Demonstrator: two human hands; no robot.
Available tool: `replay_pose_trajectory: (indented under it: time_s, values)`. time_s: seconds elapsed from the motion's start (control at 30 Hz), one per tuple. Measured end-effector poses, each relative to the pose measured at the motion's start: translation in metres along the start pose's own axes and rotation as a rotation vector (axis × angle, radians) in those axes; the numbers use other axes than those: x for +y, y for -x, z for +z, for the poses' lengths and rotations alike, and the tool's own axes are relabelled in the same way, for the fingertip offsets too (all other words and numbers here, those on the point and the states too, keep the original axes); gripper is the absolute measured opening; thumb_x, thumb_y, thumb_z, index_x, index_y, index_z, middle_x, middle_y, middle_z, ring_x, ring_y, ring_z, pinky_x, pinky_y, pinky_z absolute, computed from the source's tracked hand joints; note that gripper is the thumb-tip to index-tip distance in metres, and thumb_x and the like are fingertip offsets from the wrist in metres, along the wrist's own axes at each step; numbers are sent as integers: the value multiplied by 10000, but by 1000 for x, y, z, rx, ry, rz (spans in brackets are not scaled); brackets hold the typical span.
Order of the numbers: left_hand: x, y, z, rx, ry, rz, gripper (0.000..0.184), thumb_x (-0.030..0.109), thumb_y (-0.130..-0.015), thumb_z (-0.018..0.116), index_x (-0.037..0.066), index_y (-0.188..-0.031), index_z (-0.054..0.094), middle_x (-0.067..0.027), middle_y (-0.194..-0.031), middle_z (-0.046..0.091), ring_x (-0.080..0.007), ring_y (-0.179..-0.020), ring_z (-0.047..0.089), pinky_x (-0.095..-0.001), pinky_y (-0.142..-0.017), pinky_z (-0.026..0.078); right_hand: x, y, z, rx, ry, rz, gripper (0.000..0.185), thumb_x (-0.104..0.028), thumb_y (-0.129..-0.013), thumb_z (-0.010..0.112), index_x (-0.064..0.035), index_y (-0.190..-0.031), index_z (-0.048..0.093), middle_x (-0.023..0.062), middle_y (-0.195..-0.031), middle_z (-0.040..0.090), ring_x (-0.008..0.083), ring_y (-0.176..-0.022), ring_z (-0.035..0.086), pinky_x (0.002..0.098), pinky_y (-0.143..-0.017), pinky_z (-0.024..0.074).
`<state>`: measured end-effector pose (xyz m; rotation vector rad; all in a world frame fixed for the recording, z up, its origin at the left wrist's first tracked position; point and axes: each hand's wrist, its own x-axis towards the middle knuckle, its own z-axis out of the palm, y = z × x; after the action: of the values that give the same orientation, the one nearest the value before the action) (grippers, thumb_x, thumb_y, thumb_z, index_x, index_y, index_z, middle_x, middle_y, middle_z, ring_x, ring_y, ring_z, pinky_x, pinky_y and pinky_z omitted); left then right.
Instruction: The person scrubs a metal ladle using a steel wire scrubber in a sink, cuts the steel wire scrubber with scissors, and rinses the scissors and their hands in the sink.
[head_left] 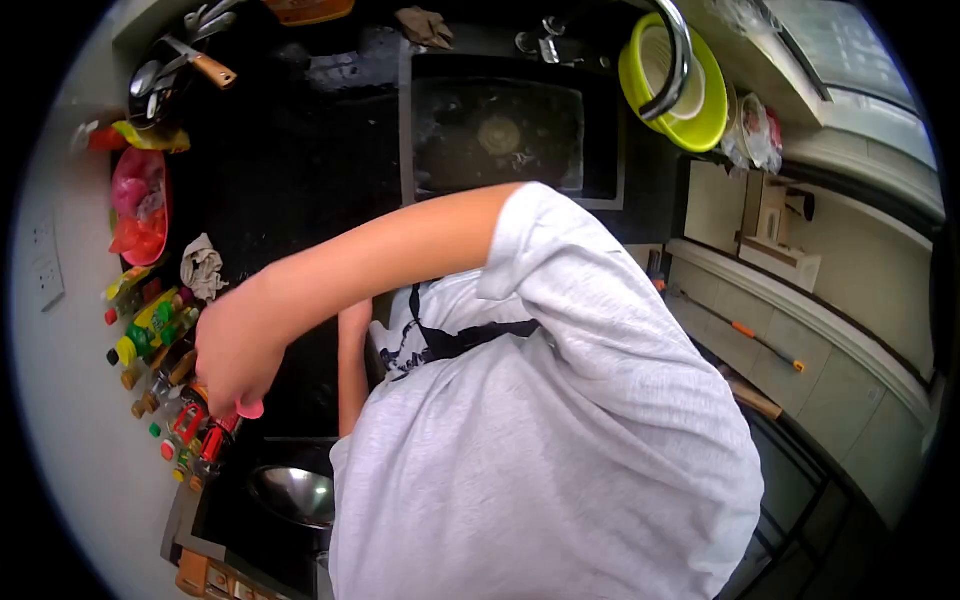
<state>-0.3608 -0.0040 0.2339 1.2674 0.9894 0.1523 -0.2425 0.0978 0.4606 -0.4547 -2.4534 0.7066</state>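
My right arm reaches across my body to the left side of the counter. My right hand (240,350) is closed, fingers curled downward, among several bottles and jars along the wall. A small pink round-edged piece (250,408) shows just under its fingers; its kind is unclear. A bottle with red parts (215,438) stands right beside the fingertips. My left hand (355,318) is mostly hidden under the right forearm, close to my shirt, so its fingers do not show. A crumpled cloth (202,268) lies just beyond the right hand.
A sink (408,130) holding water is ahead, with a faucet (672,60) and a green basin (718,110) at its right. A shiny wok (293,495) sits at lower left. A pink basket (165,200) and a utensil holder (150,108) stand along the left wall.
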Motion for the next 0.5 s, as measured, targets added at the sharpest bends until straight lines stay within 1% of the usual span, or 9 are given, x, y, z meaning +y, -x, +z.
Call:
replay_pose_trajectory:
  time_s: [0.03, 0.07, 0.1, 0.13, 0.2, 0.27, 0.33, 0.43, 0.5]
  values:
    - [13, 11, 10, 1, -9, 12, 254, 224, -1027, 580, 45, -1166, 696, -87, -1076, 730, -162, -986, 669, -333, -890, 531, -18, -34, 8, -93, 78, -195, 216, -292, -939, 569, -167, -1042, 712, 66, -978, 733, 327, -911, 694, 461, -757, 552]
    - [18, 23, 17, -13, -28, 4, 253, 223, -1025, 580, 44, -1161, 696, -87, -1073, 729, -162, -984, 669, -333, -887, 531, -41, -56, 7, -118, 182, -280, 228, -286, -942, 557, -162, -1050, 714, 81, -980, 738, 332, -919, 700, 459, -769, 558]
    - [23, 36, 22, -26, -54, -10, 251, 222, -1024, 581, 42, -1156, 696, -87, -1069, 728, -163, -982, 670, -332, -884, 530, -51, -92, 17, -178, 289, -430, 229, -254, -927, 563, -139, -1055, 715, 102, -984, 739, 345, -916, 705, 477, -764, 568]
    - [23, 48, 27, -40, -84, -32, 250, 220, -1023, 581, 40, -1152, 696, -87, -1066, 728, -164, -980, 670, -331, -882, 529, -59, -108, 21, -150, 320, -419, 229, -254, -926, 564, -138, -1054, 715, 103, -984, 739, 347, -916, 705, 477, -764, 568]
    - [23, 62, 38, -59, -134, -64, 247, 218, -1021, 582, 37, -1143, 697, -87, -1059, 726, -165, -976, 670, -330, -877, 528, -63, -118, 34, -79, 334, -323, 228, -254, -924, 567, -136, -1053, 714, 106, -983, 738, 349, -915, 705, 479, -765, 568]
    - [29, 69, 38, -86, -201, -72, 244, 216, -1019, 583, 33, -1134, 697, -87, -1053, 725, -166, -971, 670, -328, -872, 527, -60, -111, 25, -4, 373, -251, 227, -253, -923, 569, -133, -1051, 713, 108, -983, 737, 351, -914, 704, 480, -765, 568]
    - [29, 77, 51, -40, -196, -90, 241, 213, -1017, 584, 30, -1125, 698, -88, -1046, 723, -167, -967, 671, -327, -867, 525, -71, -99, 30, -56, 378, -276, 227, -253, -921, 571, -131, -1049, 713, 111, -982, 737, 354, -913, 704, 482, -766, 568]
    - [34, 85, 63, -33, -241, -85, 238, 210, -1014, 586, 25, -1111, 699, -88, -1036, 721, -169, -961, 671, -324, -859, 523, -77, -100, 35, 24, 344, -259, 225, -252, -918, 575, -127, -1046, 712, 115, -981, 736, 357, -911, 704, 484, -766, 568]
    - [39, 90, 75, -12, -249, -81, 235, 207, -1011, 587, 22, -1102, 699, -88, -1029, 720, -171, -956, 671, -323, -854, 522, -88, -91, 38, 9, 331, -281, 225, -251, -916, 577, -125, -1045, 711, 117, -980, 735, 360, -910, 703, 486, -767, 568]
